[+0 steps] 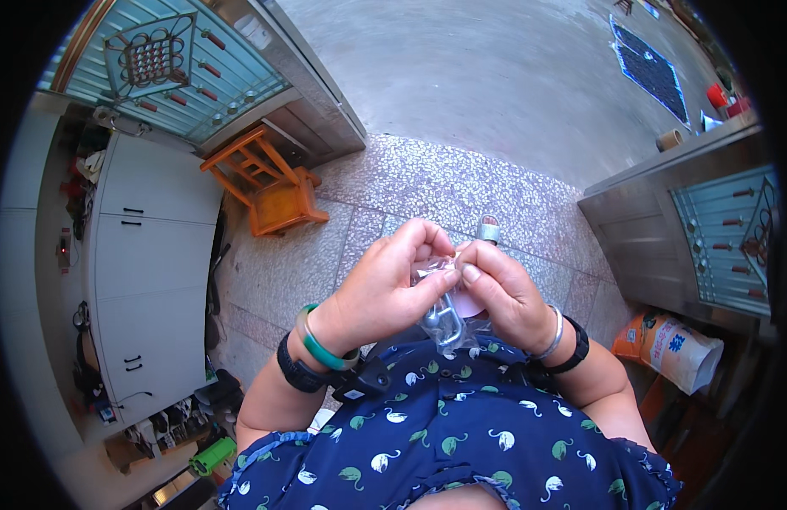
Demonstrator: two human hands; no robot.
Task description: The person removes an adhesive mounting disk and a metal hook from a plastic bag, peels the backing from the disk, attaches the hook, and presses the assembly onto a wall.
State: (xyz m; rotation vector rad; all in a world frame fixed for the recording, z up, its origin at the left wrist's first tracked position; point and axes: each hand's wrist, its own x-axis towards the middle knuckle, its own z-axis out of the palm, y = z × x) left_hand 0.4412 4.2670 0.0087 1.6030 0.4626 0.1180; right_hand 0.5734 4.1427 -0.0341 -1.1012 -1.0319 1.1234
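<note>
A small clear plastic bag (445, 333) with shiny metal bent pieces in it, perhaps hooks, hangs between my two hands in front of my chest. My left hand (392, 270) pinches the bag's upper edge between thumb and fingers. On the other side, my right hand (506, 296) grips the top of the bag with thumb and curled forefinger. The fingertips of both hands almost meet there. A pale patch shows inside the bag beside the metal. Exactly how the bag's mouth lies under the fingers is hidden.
An orange wooden chair (279, 194) stands by the open door leaf at left, near white cabinets (155, 255). Another door leaf (665, 229) and an orange-and-white sack (668, 347) are at right. A grey rounded thing (488, 228) shows beyond my hands over the speckled floor (436, 174).
</note>
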